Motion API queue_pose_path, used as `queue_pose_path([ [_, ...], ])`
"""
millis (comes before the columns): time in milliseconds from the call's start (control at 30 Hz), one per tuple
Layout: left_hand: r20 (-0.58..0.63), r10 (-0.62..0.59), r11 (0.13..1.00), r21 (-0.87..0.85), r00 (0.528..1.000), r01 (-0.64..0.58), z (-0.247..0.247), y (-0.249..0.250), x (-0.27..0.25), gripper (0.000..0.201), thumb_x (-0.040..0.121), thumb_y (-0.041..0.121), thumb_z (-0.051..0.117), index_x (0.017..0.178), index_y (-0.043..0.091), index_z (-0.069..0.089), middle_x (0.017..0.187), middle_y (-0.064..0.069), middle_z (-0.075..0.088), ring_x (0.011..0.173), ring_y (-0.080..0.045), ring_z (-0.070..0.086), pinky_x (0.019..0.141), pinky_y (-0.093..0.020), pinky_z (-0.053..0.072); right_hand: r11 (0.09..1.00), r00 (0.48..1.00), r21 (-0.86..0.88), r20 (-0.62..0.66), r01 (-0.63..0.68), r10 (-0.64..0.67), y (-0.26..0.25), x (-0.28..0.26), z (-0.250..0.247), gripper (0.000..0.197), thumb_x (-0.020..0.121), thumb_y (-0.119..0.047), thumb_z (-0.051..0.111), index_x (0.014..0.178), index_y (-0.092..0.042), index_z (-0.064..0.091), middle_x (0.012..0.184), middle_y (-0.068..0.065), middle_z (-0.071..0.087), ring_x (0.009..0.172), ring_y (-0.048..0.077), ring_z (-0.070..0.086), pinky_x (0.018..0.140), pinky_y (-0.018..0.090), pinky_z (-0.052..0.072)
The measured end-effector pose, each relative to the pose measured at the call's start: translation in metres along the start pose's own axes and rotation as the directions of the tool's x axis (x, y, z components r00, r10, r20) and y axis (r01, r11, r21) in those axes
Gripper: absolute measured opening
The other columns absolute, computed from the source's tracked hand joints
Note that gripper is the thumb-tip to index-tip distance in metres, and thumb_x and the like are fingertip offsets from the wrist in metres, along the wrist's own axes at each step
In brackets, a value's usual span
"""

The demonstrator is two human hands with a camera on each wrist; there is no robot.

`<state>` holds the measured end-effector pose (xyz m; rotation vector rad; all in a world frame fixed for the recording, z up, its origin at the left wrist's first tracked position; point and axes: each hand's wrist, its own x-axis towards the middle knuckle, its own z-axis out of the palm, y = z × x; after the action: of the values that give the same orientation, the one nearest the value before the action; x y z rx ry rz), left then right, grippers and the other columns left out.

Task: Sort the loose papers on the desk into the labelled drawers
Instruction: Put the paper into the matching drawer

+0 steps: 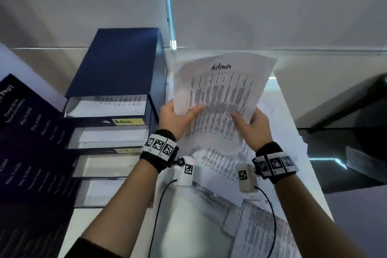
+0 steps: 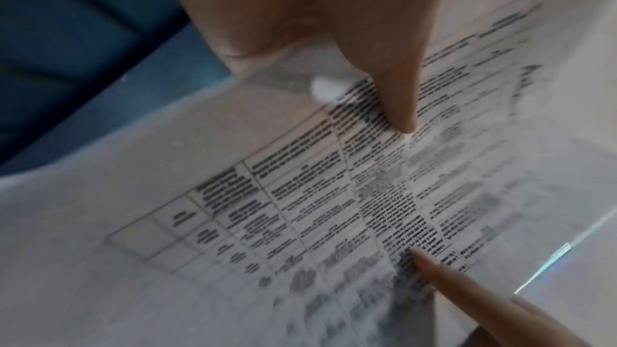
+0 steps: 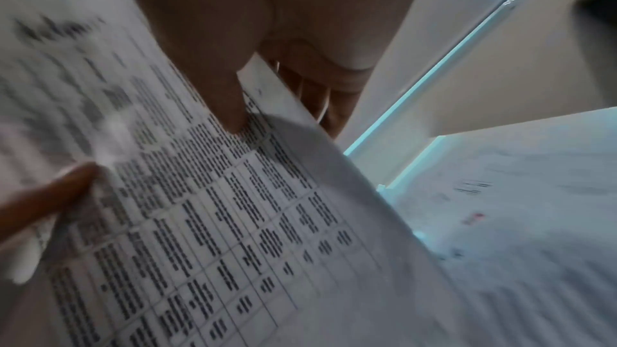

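matt paper sheet (image 1: 222, 94), glossy white desk (image 1: 280, 98)

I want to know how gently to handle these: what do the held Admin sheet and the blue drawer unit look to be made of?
Admin sheet: thin matte printer paper; it curves and buckles between the left hand and right hand.
Drawer unit: probably covered cardboard or plastic, going by its flat dark-blue panels with a faint sheen; the pictures leave it open.

left hand (image 1: 174, 118) pinching, right hand (image 1: 254, 124) pinching
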<state>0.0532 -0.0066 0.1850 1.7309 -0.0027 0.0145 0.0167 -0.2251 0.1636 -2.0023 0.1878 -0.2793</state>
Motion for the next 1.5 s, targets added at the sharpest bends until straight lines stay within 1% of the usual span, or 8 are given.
queue_pose_path([
  [200, -0.004, -0.178, 0.978, 0.113, 0.984, 0.177, -0.117, 0.002, -0.014, 0.056, 0.083, 0.035, 0.074, 0.131, 0.020, 0.050, 0.104, -0.002, 0.074, 0.090, -0.013, 0.072, 0.085, -0.037, 0.058, 0.976, 0.994, 0.218, 0.111, -0.024, 0.000, -0.069, 0.005, 0.053, 0.062, 0.093, -0.029, 0.065, 0.145, -0.025, 0.033, 0.139, -0.008, 0.054, 0.123, 0.009, 0.054, 0.103, 0.026, 0.044],
  [367, -0.133, -0.199, 0.976, -0.114, 0.971, 0.185, -0.199, -0.008, -0.058, 0.043, 0.090, 0.006, 0.065, 0.131, 0.013, 0.053, 0.089, -0.005, 0.077, 0.075, -0.017, 0.073, 0.068, -0.033, 0.060, 0.956, 0.909, 0.210, 0.403, -0.203, 0.105, -0.106, -0.010, 0.119, 0.080, 0.095, -0.017, 0.063, 0.155, -0.027, 0.011, 0.152, -0.003, 0.038, 0.138, 0.020, 0.038, 0.111, 0.027, 0.033],
  [533, -0.253, -0.291, 0.895, -0.413, 0.923, 0.170, -0.262, 0.004, -0.084, 0.038, 0.094, 0.006, 0.059, 0.130, 0.015, 0.058, 0.115, -0.012, 0.070, 0.088, -0.017, 0.069, 0.067, -0.021, 0.058, 0.900, 0.744, 0.208, 0.646, -0.384, 0.168, -0.131, -0.038, 0.175, 0.053, 0.095, -0.002, 0.057, 0.145, -0.014, 0.043, 0.141, 0.003, 0.050, 0.098, 0.006, 0.063, 0.068, 0.010, 0.052],
  [700, -0.164, -0.336, 0.880, -0.406, 0.928, 0.247, -0.289, 0.006, -0.102, 0.038, 0.092, 0.012, 0.063, 0.128, 0.024, 0.058, 0.098, -0.006, 0.074, 0.071, -0.016, 0.070, 0.051, -0.028, 0.057, 0.804, 0.704, 0.214, 0.636, -0.554, 0.316, -0.153, -0.041, 0.209, 0.036, 0.097, 0.004, 0.049, 0.133, 0.003, 0.054, 0.135, 0.017, 0.056, 0.099, 0.019, 0.064, 0.068, 0.014, 0.056],
  [867, -0.087, -0.240, 0.864, -0.473, 0.967, 0.172, -0.304, 0.007, -0.104, 0.051, 0.082, -0.001, 0.062, 0.131, 0.013, 0.059, 0.115, -0.011, 0.071, 0.101, -0.025, 0.068, 0.081, -0.028, 0.059, 0.745, 0.591, 0.189, 0.741, -0.640, 0.319, -0.174, -0.046, 0.214, 0.039, 0.097, -0.010, 0.056, 0.134, 0.001, 0.053, 0.116, 0.010, 0.061, 0.087, 0.010, 0.065, 0.053, 0.014, 0.052],
  [1167, -0.086, -0.221, 0.865, -0.477, 0.972, 0.154, -0.309, 0.008, -0.061, 0.043, 0.091, -0.006, 0.044, 0.125, 0.012, 0.063, 0.107, -0.013, 0.070, 0.072, -0.015, 0.067, 0.050, -0.020, 0.052, 0.614, 0.552, 0.249, 0.747, -0.749, 0.370, -0.167, -0.031, 0.221, 0.034, 0.099, -0.001, 0.049, 0.133, 0.000, 0.053, 0.105, 0.014, 0.066, 0.063, 0.005, 0.067, 0.051, 0.013, 0.052],
  [1367, -0.112, -0.284, 0.890, -0.401, 0.952, 0.218, -0.304, -0.019, -0.021, 0.042, 0.089, -0.005, 0.049, 0.126, 0.010, 0.063, 0.118, -0.017, 0.069, 0.096, -0.027, 0.065, 0.069, -0.025, 0.056, 0.660, 0.622, 0.248, 0.661, -0.709, 0.420, -0.166, 0.011, 0.240, 0.037, 0.099, -0.002, 0.048, 0.133, 0.010, 0.048, 0.132, 0.026, 0.056, 0.111, 0.032, 0.061, 0.083, 0.030, 0.058],
  [1500, -0.170, -0.296, 0.939, -0.232, 0.940, 0.254, -0.299, -0.034, 0.003, 0.038, 0.089, -0.001, 0.058, 0.122, 0.018, 0.066, 0.104, -0.015, 0.071, 0.079, -0.026, 0.064, 0.057, -0.024, 0.055, 0.732, 0.647, 0.191, 0.642, -0.654, 0.411, -0.159, 0.035, 0.247, 0.007, 0.095, -0.008, 0.058, 0.100, -0.003, 0.061, 0.098, 0.016, 0.065, 0.075, 0.020, 0.066, 0.062, 0.026, 0.058],
])
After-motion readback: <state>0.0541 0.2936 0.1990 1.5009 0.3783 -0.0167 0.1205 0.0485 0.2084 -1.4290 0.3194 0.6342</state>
